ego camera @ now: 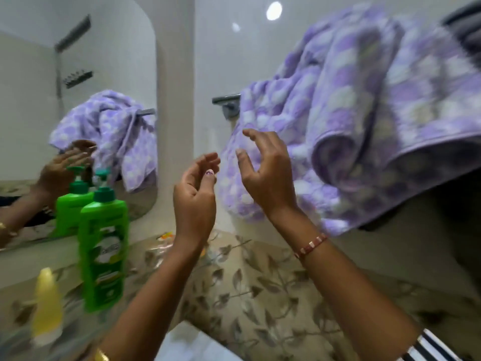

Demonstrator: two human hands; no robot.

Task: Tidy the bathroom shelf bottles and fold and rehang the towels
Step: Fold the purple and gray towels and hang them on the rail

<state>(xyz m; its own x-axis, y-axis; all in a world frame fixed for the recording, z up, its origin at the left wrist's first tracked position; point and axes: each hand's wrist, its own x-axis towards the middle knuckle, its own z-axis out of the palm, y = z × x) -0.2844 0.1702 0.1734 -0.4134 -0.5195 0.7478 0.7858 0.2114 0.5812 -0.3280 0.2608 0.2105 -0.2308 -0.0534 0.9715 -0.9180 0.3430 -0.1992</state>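
Towel (364,121), lilac with pale checks, hangs bunched over the rail (226,98), its length running along the rail to the right, one rolled hem drooping. My left hand (195,201) and right hand (268,175) hover before it, fingers loosely curled, holding nothing. Green bottle (104,251) stands on the leaf-patterned surface (260,295) beside the mirror (78,100).

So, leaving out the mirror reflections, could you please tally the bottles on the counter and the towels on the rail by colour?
Green bottles: 1, the pump bottle by the mirror.
Yellow bottles: 1, the small bottle at the near left, blurred.
Purple-and-white towels: 1, the towel bunched over the rail.
Total: 3.
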